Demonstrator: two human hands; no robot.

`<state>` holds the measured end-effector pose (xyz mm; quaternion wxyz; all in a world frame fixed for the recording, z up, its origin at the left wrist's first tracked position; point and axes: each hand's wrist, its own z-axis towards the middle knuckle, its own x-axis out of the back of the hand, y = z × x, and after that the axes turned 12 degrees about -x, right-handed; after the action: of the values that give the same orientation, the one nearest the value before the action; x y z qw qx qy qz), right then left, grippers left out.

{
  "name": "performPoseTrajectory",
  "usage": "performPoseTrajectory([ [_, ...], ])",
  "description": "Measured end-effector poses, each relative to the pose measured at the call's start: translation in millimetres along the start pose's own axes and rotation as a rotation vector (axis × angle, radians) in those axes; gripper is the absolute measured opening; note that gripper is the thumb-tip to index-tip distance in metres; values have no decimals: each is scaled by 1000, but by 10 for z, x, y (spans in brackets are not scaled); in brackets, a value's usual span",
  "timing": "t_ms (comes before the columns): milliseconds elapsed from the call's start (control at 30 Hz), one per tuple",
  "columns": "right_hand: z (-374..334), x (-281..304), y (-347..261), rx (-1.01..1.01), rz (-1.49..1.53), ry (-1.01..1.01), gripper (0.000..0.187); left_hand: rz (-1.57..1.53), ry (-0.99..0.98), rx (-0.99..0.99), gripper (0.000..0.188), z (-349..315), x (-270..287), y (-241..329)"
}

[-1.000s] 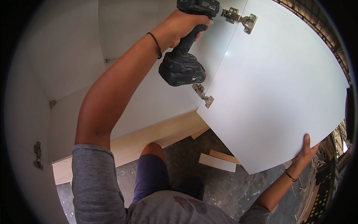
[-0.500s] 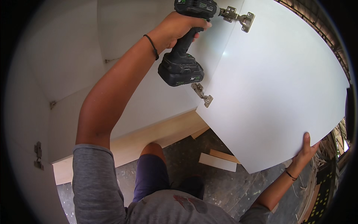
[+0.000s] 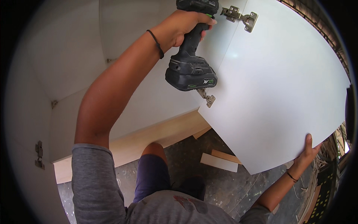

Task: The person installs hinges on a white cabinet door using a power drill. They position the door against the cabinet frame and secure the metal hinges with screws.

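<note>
Swung drill (image 3: 192, 76) base rightward; gripping it in tightly curled left hand (image 3: 187, 25), beside upper hinge (image 3: 232, 14); pinching door (image 3: 283, 82) edge in right hand (image 3: 306, 155). Could skid if tilted, misalign if letting door sag.

floor (image 3: 233, 190): grey, pale-speckled | roof (image 3: 321, 21): ribbed, upper right | bright gap (image 3: 346, 147): right edge
</note>
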<state>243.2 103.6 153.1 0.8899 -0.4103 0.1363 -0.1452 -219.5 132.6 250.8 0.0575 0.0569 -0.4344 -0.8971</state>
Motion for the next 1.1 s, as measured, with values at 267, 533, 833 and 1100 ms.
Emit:
performPoseTrajectory([
  [267,-18,-60,30,-18,27,-32,63,10,-2,65,16,9,-4,21],
  [533,-10,-33,2,16,9,-35,61,-132,22,68,14,-13,-63,11],
  [833,-34,-29,-35,13,-1,-22,61,-1,-4,-93,16,-56,-106,-60],
  [1100,-31,-50,-55,-4,21,-17,65,207,-13,-220,25,1,123,-161],
])
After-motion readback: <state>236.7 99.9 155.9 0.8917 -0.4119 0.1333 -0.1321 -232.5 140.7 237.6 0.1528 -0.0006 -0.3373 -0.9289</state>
